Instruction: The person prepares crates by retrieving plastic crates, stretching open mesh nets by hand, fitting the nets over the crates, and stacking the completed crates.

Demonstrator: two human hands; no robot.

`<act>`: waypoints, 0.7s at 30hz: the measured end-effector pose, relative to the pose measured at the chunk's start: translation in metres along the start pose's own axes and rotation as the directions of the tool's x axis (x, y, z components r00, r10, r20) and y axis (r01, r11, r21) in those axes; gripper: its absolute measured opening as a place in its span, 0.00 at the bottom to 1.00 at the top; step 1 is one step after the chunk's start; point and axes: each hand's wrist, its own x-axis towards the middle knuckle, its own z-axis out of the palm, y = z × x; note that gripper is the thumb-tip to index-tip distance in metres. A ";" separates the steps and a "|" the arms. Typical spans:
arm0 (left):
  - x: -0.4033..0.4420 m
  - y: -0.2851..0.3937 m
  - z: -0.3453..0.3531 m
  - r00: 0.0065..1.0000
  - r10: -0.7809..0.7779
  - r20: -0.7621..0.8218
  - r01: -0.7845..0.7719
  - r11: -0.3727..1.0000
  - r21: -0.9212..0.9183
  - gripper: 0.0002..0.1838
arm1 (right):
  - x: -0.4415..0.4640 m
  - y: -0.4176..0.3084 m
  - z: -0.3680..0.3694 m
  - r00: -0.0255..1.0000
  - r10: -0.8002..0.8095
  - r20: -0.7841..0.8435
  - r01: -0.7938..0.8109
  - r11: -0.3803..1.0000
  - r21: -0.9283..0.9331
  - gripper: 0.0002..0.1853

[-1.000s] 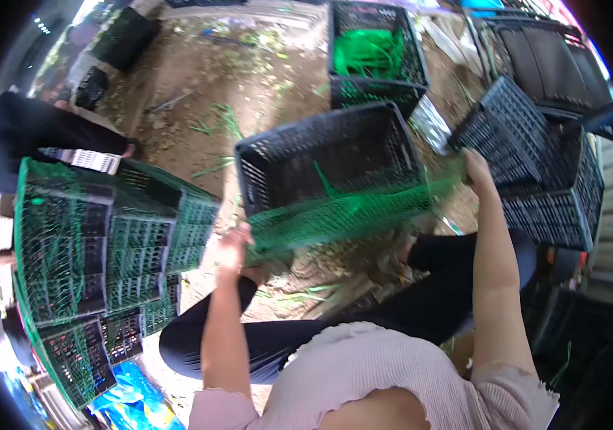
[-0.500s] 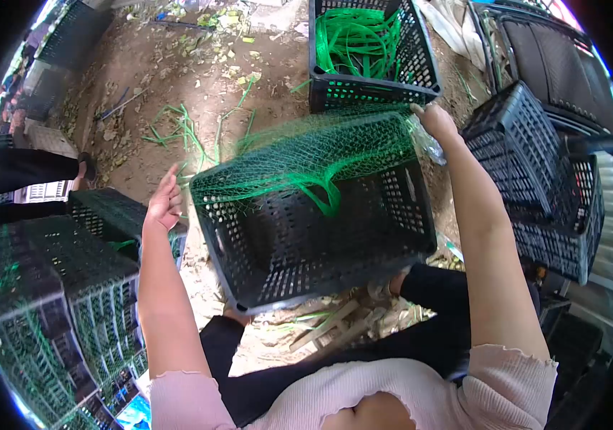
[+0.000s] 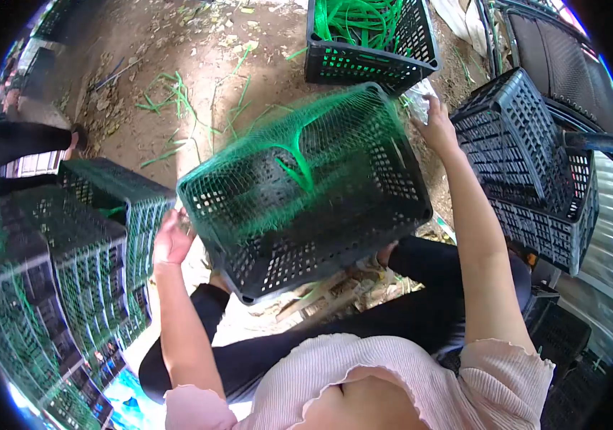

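Note:
A black plastic crate (image 3: 321,247) with perforated walls stands before me, its inside facing me. Green netting (image 3: 249,168) drapes over its far side and sags into the opening, with a bright green strip (image 3: 299,158) bunched in it. My left hand (image 3: 171,240) is beside the crate's left wall, its fingers raised and somewhat blurred; nothing shows in it. Near the far right corner, my right hand (image 3: 437,129) has its fingers apart and holds nothing visible. A piece of clear plastic (image 3: 418,99) is just behind that hand.
Another black crate (image 3: 371,61) holding green strips stands beyond. Stacked black crates (image 3: 528,158) are at right, near a dark padded seat (image 3: 564,64). Netted crates (image 3: 91,258) line the left, where a person's leg (image 3: 23,147) shows. Green scraps (image 3: 184,107) litter the dirt ground.
The netting has slipped from the rim down into the crate's opening. My right hand has come off the far right corner with fingers spread. My left hand has moved lower, nearer the crate's side.

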 end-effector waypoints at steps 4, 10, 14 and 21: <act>-0.022 -0.033 -0.022 0.996 0.089 -0.014 -0.086 0.898 -0.432 0.06 | -0.043 -0.098 -0.048 0.881 -0.471 0.050 0.471 0.882 0.011 0.40; -0.071 -0.055 -0.020 0.913 0.052 -0.405 -0.256 0.846 -0.468 0.10 | -0.044 -0.126 -0.030 0.730 -0.315 0.606 0.496 0.855 -0.153 0.20; -0.105 -0.051 -0.032 0.981 -0.067 0.184 0.142 0.891 -0.432 0.08 | -0.074 -0.049 -0.107 0.682 -0.336 0.650 0.549 0.822 -0.152 0.13; -0.171 -0.073 0.033 0.986 -0.090 -0.140 0.075 0.991 -0.111 0.07 | -0.094 0.029 -0.121 0.702 -0.392 0.594 0.569 0.811 -0.137 0.14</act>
